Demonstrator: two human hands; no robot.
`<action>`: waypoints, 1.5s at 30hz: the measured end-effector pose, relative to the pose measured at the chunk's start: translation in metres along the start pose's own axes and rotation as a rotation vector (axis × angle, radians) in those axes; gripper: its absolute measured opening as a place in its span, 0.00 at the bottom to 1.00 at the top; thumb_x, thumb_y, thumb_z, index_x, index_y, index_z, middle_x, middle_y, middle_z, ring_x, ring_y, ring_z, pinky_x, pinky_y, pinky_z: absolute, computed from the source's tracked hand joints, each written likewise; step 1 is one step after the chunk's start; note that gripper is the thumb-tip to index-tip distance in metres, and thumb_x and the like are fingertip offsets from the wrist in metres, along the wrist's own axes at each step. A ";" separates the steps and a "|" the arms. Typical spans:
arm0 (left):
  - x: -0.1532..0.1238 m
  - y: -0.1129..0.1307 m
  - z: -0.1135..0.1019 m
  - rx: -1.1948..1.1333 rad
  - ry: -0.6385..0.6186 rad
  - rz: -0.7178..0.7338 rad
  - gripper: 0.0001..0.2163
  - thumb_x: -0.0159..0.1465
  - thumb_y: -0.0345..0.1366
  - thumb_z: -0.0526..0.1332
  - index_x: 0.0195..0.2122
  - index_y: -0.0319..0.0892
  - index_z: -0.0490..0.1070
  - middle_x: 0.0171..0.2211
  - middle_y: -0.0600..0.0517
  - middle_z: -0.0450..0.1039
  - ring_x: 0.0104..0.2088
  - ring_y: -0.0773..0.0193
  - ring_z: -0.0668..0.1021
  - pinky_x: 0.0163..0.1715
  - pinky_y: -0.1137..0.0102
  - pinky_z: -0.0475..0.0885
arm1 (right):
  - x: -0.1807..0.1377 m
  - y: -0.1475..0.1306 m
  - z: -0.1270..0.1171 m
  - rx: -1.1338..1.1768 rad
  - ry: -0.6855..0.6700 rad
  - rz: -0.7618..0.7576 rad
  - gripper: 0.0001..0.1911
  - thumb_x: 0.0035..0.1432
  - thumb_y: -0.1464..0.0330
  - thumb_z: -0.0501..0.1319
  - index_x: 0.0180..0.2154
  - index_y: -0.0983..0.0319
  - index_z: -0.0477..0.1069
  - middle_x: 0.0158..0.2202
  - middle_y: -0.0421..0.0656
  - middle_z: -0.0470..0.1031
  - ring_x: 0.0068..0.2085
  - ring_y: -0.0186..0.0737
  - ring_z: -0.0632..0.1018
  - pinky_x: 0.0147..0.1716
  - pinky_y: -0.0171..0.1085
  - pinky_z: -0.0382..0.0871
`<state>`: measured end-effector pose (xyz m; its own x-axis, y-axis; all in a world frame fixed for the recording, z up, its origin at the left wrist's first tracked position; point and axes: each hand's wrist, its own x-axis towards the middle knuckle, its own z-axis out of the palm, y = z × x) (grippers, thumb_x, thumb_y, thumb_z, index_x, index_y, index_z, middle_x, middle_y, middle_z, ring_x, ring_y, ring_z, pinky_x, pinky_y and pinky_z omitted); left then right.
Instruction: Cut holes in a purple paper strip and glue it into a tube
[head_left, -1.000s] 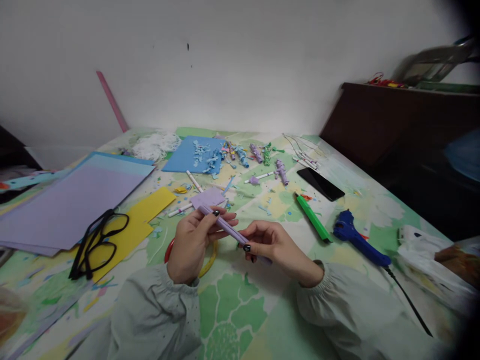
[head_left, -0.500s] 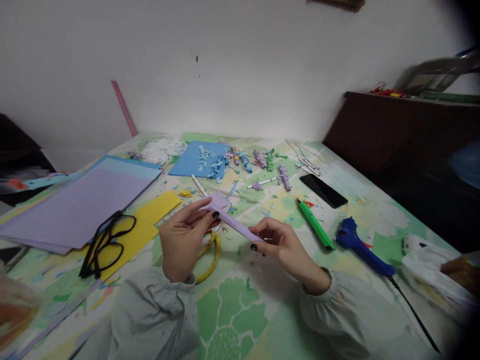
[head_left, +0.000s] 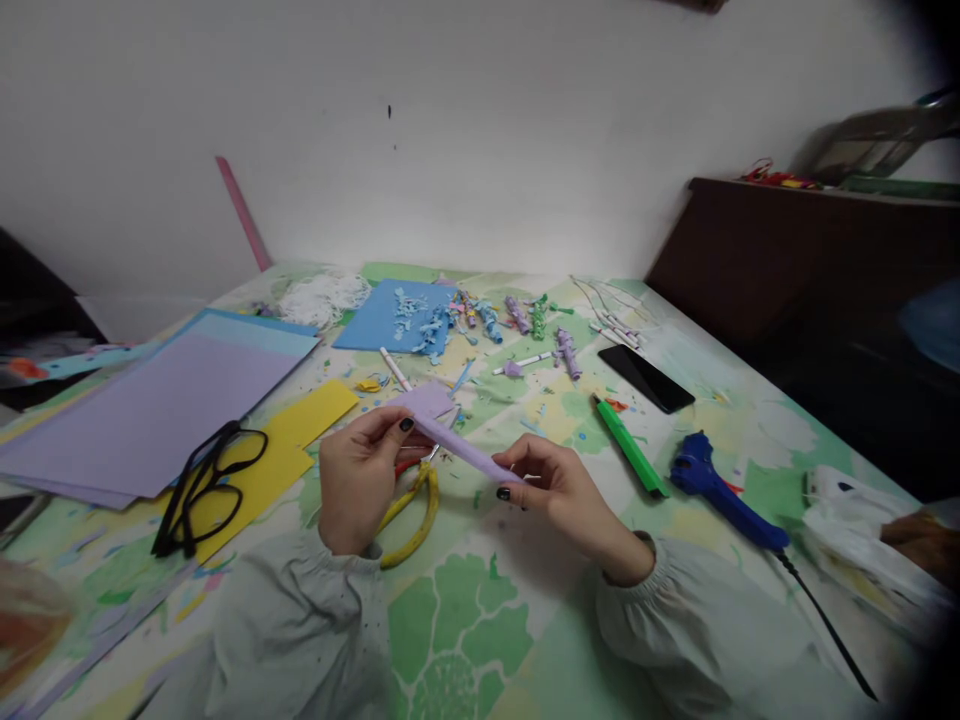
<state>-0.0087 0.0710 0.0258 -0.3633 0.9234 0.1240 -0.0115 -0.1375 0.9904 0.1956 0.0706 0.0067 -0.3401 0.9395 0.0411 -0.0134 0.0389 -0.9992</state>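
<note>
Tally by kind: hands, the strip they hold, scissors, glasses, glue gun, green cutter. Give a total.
Left hand and right hand: 2
Held strip: 1
Scissors: 1
Glasses: 1
Glue gun: 1
Green cutter: 1
Total: 7

I'd take this for a room in a home, with one spot of it serving for paper crafts. The table (head_left: 555, 650) wears a cloth (head_left: 469, 600) printed with big green flowers, homelier than anything I'd look for in a workshop, and it stands against a plain white wall (head_left: 510, 150), a dark cabinet (head_left: 780, 260) over on the right. A phone (head_left: 646, 378) and black glasses (head_left: 187, 535) lie about on it. For the craft side, there are purple sheets (head_left: 165, 420), yellow paper (head_left: 311, 415), scissors (head_left: 432, 500), a blue glue gun (head_left: 724, 497), tangled white strands (head_left: 326, 298) and coloured scraps (head_left: 114, 597) strewn across the cloth.
</note>
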 end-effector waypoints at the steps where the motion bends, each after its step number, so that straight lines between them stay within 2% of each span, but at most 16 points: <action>1: 0.000 -0.001 0.000 0.024 -0.005 0.018 0.06 0.54 0.37 0.65 0.31 0.40 0.75 0.23 0.52 0.78 0.23 0.60 0.81 0.24 0.70 0.79 | 0.000 0.000 0.000 0.007 0.000 0.004 0.10 0.44 0.71 0.68 0.31 0.61 0.70 0.36 0.42 0.75 0.33 0.35 0.74 0.29 0.33 0.68; 8: 0.001 0.000 -0.003 0.103 0.055 0.141 0.03 0.58 0.35 0.62 0.33 0.42 0.72 0.23 0.55 0.76 0.21 0.65 0.79 0.22 0.73 0.77 | 0.001 -0.002 -0.002 0.055 0.024 0.007 0.11 0.43 0.72 0.69 0.31 0.62 0.72 0.31 0.40 0.73 0.31 0.32 0.73 0.26 0.31 0.65; 13: 0.005 0.006 -0.002 0.063 0.073 0.089 0.08 0.53 0.37 0.67 0.31 0.38 0.73 0.23 0.51 0.77 0.20 0.64 0.79 0.20 0.73 0.76 | 0.001 -0.004 -0.005 0.137 -0.008 0.037 0.11 0.48 0.66 0.68 0.35 0.63 0.72 0.21 0.37 0.70 0.22 0.30 0.69 0.21 0.31 0.63; 16: 0.003 0.007 0.000 0.052 0.038 0.069 0.08 0.52 0.36 0.69 0.29 0.38 0.73 0.21 0.53 0.75 0.19 0.65 0.78 0.18 0.75 0.74 | 0.001 -0.005 -0.004 0.185 -0.007 0.046 0.13 0.52 0.62 0.65 0.37 0.64 0.73 0.26 0.41 0.75 0.22 0.31 0.72 0.22 0.33 0.65; 18: 0.001 0.007 0.001 0.037 0.011 0.080 0.08 0.56 0.39 0.66 0.28 0.41 0.70 0.18 0.57 0.71 0.16 0.67 0.76 0.14 0.76 0.70 | 0.002 -0.006 -0.004 0.205 0.007 0.049 0.13 0.53 0.61 0.65 0.37 0.63 0.74 0.31 0.44 0.77 0.23 0.31 0.73 0.21 0.33 0.66; 21: 0.001 0.007 0.000 0.018 -0.033 0.106 0.13 0.62 0.44 0.60 0.25 0.43 0.62 0.15 0.60 0.65 0.12 0.71 0.70 0.09 0.77 0.61 | 0.002 -0.006 -0.004 0.212 0.032 0.052 0.13 0.53 0.60 0.65 0.36 0.63 0.75 0.31 0.44 0.77 0.23 0.31 0.73 0.21 0.32 0.65; 24: 0.003 0.007 -0.004 0.020 -0.032 0.150 0.20 0.65 0.47 0.56 0.19 0.43 0.58 0.11 0.60 0.59 0.11 0.73 0.66 0.11 0.77 0.58 | 0.002 -0.005 -0.004 0.211 0.059 0.050 0.13 0.52 0.61 0.66 0.37 0.63 0.75 0.31 0.44 0.78 0.23 0.30 0.73 0.20 0.31 0.64; 26: 0.005 0.006 -0.007 0.025 -0.010 0.174 0.22 0.64 0.47 0.59 0.17 0.42 0.58 0.10 0.60 0.57 0.12 0.73 0.66 0.13 0.76 0.60 | 0.002 -0.004 -0.004 0.215 0.074 0.049 0.13 0.52 0.61 0.66 0.37 0.63 0.76 0.31 0.44 0.78 0.23 0.30 0.73 0.20 0.31 0.64; 29: 0.007 0.004 -0.008 0.024 0.018 0.170 0.17 0.60 0.44 0.64 0.19 0.42 0.63 0.13 0.58 0.65 0.15 0.71 0.70 0.16 0.76 0.65 | 0.001 -0.004 -0.004 0.230 0.090 0.054 0.12 0.52 0.61 0.65 0.35 0.63 0.75 0.29 0.44 0.78 0.22 0.30 0.71 0.19 0.31 0.63; 32: 0.007 0.003 -0.006 0.000 0.019 0.135 0.12 0.59 0.43 0.64 0.26 0.42 0.66 0.24 0.53 0.78 0.22 0.65 0.78 0.19 0.74 0.70 | 0.001 -0.005 -0.003 0.246 0.100 0.060 0.11 0.52 0.61 0.65 0.34 0.63 0.75 0.29 0.43 0.78 0.21 0.29 0.70 0.19 0.31 0.63; 35: 0.007 0.005 -0.005 0.033 0.054 0.135 0.09 0.59 0.41 0.63 0.28 0.42 0.68 0.32 0.50 0.80 0.26 0.64 0.80 0.22 0.73 0.73 | 0.000 -0.006 -0.003 0.260 0.108 0.062 0.11 0.52 0.62 0.65 0.33 0.63 0.75 0.28 0.43 0.77 0.21 0.29 0.70 0.19 0.31 0.63; 39: 0.008 0.006 -0.008 0.170 0.143 0.155 0.08 0.51 0.38 0.69 0.24 0.42 0.71 0.26 0.52 0.78 0.27 0.62 0.80 0.25 0.71 0.75 | 0.001 -0.006 -0.002 0.276 0.113 0.062 0.11 0.52 0.61 0.65 0.32 0.63 0.74 0.27 0.43 0.77 0.19 0.28 0.67 0.18 0.31 0.58; 41: 0.007 0.004 -0.009 0.207 0.110 0.148 0.09 0.50 0.37 0.69 0.21 0.42 0.70 0.22 0.52 0.77 0.24 0.62 0.79 0.23 0.70 0.75 | 0.000 -0.006 -0.002 0.283 0.106 0.060 0.12 0.53 0.60 0.64 0.31 0.64 0.74 0.26 0.42 0.76 0.18 0.27 0.65 0.17 0.31 0.55; 45: -0.002 -0.001 -0.003 0.300 -0.014 0.210 0.15 0.57 0.40 0.64 0.16 0.42 0.67 0.15 0.55 0.69 0.16 0.67 0.71 0.17 0.73 0.67 | -0.001 -0.007 0.000 0.290 0.085 0.056 0.14 0.54 0.59 0.64 0.29 0.64 0.72 0.25 0.41 0.74 0.18 0.25 0.63 0.17 0.31 0.52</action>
<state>-0.0107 0.0677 0.0244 -0.3157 0.8914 0.3251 0.3367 -0.2151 0.9167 0.1961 0.0694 0.0134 -0.2677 0.9631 -0.0265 -0.2691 -0.1012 -0.9578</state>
